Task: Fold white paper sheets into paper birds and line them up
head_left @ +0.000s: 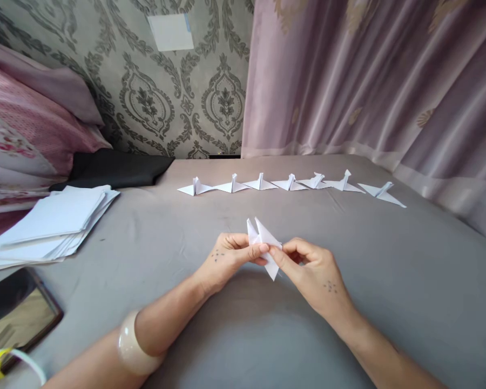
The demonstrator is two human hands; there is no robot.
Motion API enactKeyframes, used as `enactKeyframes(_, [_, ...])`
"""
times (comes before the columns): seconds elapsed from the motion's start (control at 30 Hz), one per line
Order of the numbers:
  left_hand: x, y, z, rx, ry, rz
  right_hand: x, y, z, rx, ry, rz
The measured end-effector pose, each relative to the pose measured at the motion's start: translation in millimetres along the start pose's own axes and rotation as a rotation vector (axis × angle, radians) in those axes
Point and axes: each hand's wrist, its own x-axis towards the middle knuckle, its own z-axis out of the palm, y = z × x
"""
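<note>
A folded white paper piece [263, 235], with two narrow points standing up and one pointing down, is held above the grey surface. My left hand [230, 256] pinches it from the left, thumb across its middle. From the right, my right hand [311, 265] pinches the same piece, its thumb tip close to the left thumb. The fingers behind the paper are partly hidden. Beyond my hands, several folded paper birds [261, 182] stand in a row with their wings spread.
A stack of white paper sheets [52, 221] lies at the left, in front of a black flat item [113, 167]. Nearer to me are a phone [20, 313] and a white cable [28, 361] with yellow tape. A pink curtain [348, 81] hangs behind the grey-covered surface [409, 281].
</note>
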Motion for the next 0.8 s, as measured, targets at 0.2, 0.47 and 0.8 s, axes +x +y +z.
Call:
enactKeyframes(0.2, [2.3, -4.1, 1.0, -0.068, 0.065, -0.017, 8.9, 6.4, -2.7, 0.174, -0.077, 0.038])
enactKeyframes(0.47, [1.1, -0.2, 3.0, -0.06, 0.097, -0.045, 7.4, 12.1, -0.6, 0.204, -0.098, 0.104])
enactKeyframes(0.8, [-0.9, 0.1, 6.1, 0.091, 0.051, -0.082, 7.8, 8.8, 0.0, 0.248, -0.228, 0.195])
